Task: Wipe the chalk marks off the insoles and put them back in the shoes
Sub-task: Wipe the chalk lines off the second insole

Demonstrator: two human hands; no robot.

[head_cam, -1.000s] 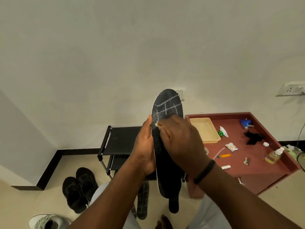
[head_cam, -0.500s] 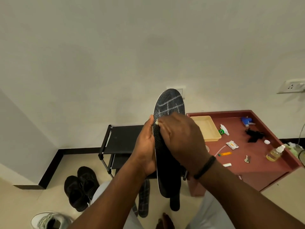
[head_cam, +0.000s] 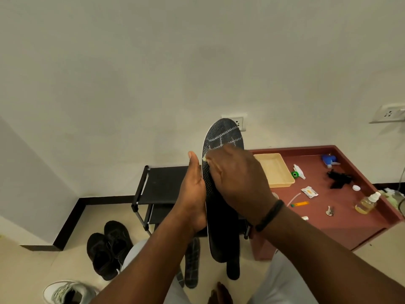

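L hand (head_cam: 192,194) grips insole (head_cam: 221,216) upright; R hand (head_cam: 236,178) pinches wipe (head_cam: 204,159). Toe chalk (head_cam: 223,137) remains. Second insole (head_cam: 191,262), shoes (head_cam: 109,249) untouched.

Home room: plain wall with socket (head_cam: 237,123), shoe rack (head_cam: 162,185), shoes (head_cam: 109,249) on tiled floor.

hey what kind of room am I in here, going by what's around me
Probably a room in a home, perhaps near the entry. A low black shoe rack stands against the plain white wall, black sneakers sit on the tiled floor, and a low red-brown table holds household odds and ends like a spray bottle.
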